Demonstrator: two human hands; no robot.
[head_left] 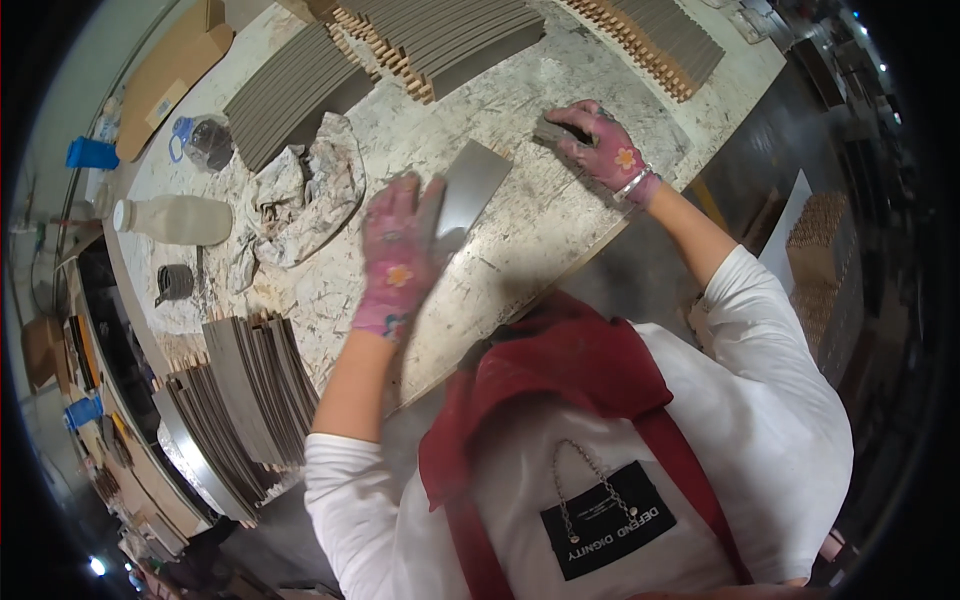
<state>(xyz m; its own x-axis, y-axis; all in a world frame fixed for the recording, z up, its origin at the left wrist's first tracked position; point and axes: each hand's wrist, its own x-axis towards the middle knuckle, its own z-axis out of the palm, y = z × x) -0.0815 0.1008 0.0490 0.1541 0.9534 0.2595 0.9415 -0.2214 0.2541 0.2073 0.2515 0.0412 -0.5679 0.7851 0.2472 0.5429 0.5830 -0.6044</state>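
Note:
A flat grey rectangular panel lies on the stained white worktable. My left hand, in a pink flowered glove, presses on the panel's near end with fingers spread. My right hand, gloved the same way, is closed over a small grey block on the table to the panel's right. The near corner of the panel is hidden under my left fingers.
Stacks of grey panels with wooden spacers lie at the far edge, far right, upper left and near left. A crumpled rag, a white bottle and a clear jar sit left of my hands.

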